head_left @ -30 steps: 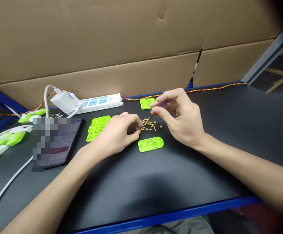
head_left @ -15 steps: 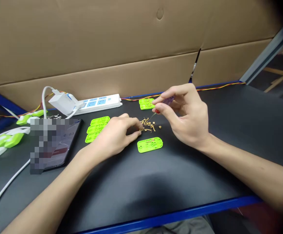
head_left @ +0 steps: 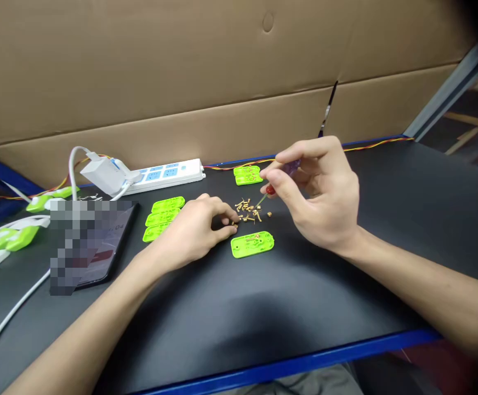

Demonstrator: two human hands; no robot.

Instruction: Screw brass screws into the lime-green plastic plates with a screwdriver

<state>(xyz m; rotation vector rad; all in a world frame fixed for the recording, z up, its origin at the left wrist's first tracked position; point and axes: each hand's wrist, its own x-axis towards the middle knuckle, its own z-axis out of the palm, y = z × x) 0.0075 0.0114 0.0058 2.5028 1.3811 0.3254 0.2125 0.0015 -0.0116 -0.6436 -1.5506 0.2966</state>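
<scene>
While the right hand (head_left: 325,195) grips a screwdriver (head_left: 270,190), the left hand (head_left: 198,225) seemingly pinches a brass piece (head_left: 234,224).

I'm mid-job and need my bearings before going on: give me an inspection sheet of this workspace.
Surface: black tabletop with a blue front edge.
Job's things: loose brass pieces in a scatter; one green shell nearer the wearer, more green shells to the left and behind.
Clutter: dark-screened device, partly pixelated; power strip; green-and-white items at far left.
Hands: left hand at the brass, grip unclear; right hand holds a thin-shafted tool pointing into the scatter.
Cables: white cable at left; red-and-yellow wires along the back.
Surroundings: cardboard behind; grey post at right.
</scene>
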